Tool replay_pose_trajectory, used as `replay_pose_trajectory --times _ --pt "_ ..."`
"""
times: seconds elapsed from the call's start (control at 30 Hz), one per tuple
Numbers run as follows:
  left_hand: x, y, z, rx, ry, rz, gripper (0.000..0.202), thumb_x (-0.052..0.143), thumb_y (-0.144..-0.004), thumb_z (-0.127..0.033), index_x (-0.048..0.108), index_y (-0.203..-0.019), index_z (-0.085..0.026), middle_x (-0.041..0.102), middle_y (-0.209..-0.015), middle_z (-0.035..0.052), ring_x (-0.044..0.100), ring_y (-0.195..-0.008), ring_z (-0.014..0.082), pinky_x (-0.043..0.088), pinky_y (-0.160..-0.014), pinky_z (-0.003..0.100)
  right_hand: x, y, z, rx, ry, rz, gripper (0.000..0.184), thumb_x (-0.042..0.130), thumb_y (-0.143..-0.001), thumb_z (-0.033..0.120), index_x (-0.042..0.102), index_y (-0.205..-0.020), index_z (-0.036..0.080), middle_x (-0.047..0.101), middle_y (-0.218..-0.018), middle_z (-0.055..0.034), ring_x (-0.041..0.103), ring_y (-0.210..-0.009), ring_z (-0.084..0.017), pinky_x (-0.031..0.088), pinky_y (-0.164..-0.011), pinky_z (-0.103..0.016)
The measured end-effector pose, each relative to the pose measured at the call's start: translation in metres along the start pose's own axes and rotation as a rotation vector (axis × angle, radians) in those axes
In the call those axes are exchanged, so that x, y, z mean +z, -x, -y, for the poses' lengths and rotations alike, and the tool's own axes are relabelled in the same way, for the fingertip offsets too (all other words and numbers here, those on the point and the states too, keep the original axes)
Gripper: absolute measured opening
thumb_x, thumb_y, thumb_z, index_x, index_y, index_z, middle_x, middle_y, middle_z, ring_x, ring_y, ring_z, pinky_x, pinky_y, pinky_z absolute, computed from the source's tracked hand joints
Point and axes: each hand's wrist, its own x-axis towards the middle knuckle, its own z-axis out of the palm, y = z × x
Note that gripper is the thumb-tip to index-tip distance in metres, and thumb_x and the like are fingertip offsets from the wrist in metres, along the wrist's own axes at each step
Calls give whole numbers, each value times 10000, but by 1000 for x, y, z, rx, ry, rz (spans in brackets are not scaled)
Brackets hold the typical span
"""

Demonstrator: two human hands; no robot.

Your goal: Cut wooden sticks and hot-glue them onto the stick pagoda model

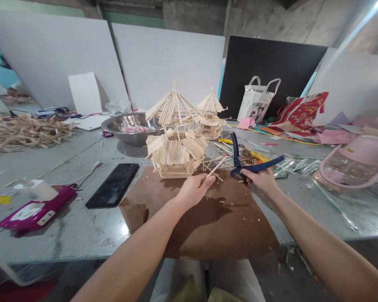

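Note:
My left hand is closed in a pinch on a thin wooden stick, whose free end points up and to the right. My right hand grips a blue hand cutter with its two arms spread apart. The cutter is to the right of the stick and apart from it. Just behind my left hand stands a pavilion model built of wooden sticks, with a pointed upper roof. A second stick pavilion stands farther back, partly hidden by the first.
Brown paper with small offcuts lies under my hands. A black phone and a purple power strip lie left. Behind are a steel bowl and a stick pile. A pink-handled clear container stands right.

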Motion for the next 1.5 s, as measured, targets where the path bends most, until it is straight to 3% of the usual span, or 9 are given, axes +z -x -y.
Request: replay_pose_trajectory --times 0.33,0.47,0.57,0.73,0.87,1.03,1.17,1.3,1.5 --pt "1 0 0 -13 -6 13 512 259 -768 -510 598 -816 -129 339 -479 -44 340 -478 84 256 -472 200 6 -3 -15 -33 -218 -149 201 604 -585 338 573 -677 162 516 -431 51 468 -368 -92 411 -396 -224" --pt "2 0 1 -6 -3 9 510 258 -768 -509 597 -803 -128 344 -485 -44 338 -481 84 256 -471 200 7 -4 -16 34 -148 -49 192 633 -551 322 557 -579 147 471 -362 53 424 -311 -86 377 -346 -218" --pt "3 0 1 -9 -8 10 512 259 -768 -508 597 -806 -125 338 -482 -45 334 -477 83 256 -470 199 7 -4 -17 -10 -214 -165 191 608 -581 333 561 -614 151 497 -399 49 450 -341 -85 402 -378 -216" --pt "2 0 2 -1 -12 19 513 259 -770 -507 594 -817 -121 363 -498 -40 347 -488 83 260 -478 200 11 -3 -18 28 -105 -28 192 618 -567 330 548 -546 153 457 -344 55 412 -296 -83 358 -318 -206" --pt "3 -1 3 3 -23 14 513 256 -773 -504 596 -806 -122 367 -502 -36 355 -495 85 259 -478 199 11 -3 -15 -60 -222 -211 165 594 -601 324 554 -612 165 503 -424 54 463 -377 -81 411 -402 -208" --pt "2 -1 2 -5 -14 18 500 267 -768 -504 590 -783 -123 385 -499 -33 360 -490 86 262 -474 200 10 -4 -14 47 -170 -31 200 621 -564 335 536 -551 156 459 -352 58 404 -301 -81 351 -323 -210" --pt "2 0 0 -26 9 -8 480 291 -757 -505 581 -730 -124 412 -503 -26 377 -501 88 274 -475 197 10 -3 -15 -63 -245 -216 185 592 -596 342 554 -618 162 506 -418 49 466 -373 -88 416 -413 -221" --pt "2 -1 -1 -32 20 -8 470 303 -748 -511 566 -678 -128 415 -489 -30 378 -487 84 281 -475 194 10 -2 -16 -10 -133 -63 187 602 -577 335 536 -542 163 457 -355 57 411 -309 -81 368 -338 -213" --pt "3 -1 1 -27 2 -16 457 299 -753 -501 555 -665 -132 401 -487 -35 361 -481 80 276 -473 194 11 -4 -17 23 -150 -122 175 610 -562 320 538 -547 160 482 -362 51 434 -317 -87 378 -344 -213"
